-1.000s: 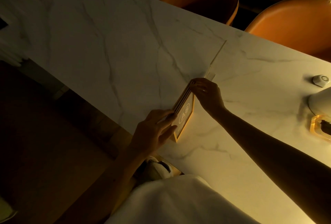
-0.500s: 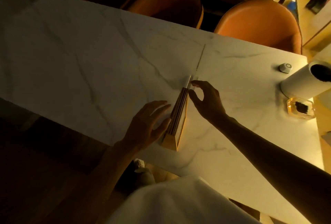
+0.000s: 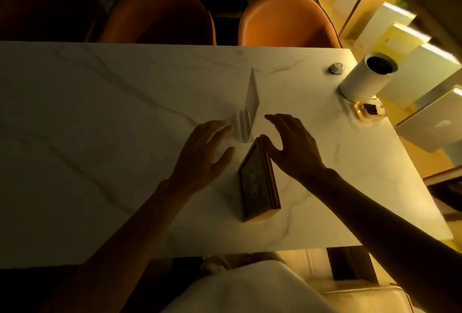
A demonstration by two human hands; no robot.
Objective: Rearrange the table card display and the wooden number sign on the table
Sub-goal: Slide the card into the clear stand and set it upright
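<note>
The wooden number sign (image 3: pixel 257 182) stands on its edge on the white marble table (image 3: pixel 100 112), near the front edge, its dark face turned left. Just behind it stands the clear acrylic table card display (image 3: pixel 251 105), thin and upright. My left hand (image 3: pixel 202 155) hovers left of the sign with fingers spread, holding nothing. My right hand (image 3: pixel 295 147) is on the sign's right, fingers apart, its thumb touching or nearly touching the sign's far top corner.
A white cylinder holder (image 3: pixel 367 75), a small white button (image 3: pixel 336 67) and an amber glass dish (image 3: pixel 370 111) sit at the table's right end. Orange chairs (image 3: pixel 287 20) line the far side. White boxes (image 3: pixel 430 122) lie beyond the right edge.
Both hands have let go of the sign and opened. The view has swung right and the sign now shows its dark face, standing free in front of the card display.
</note>
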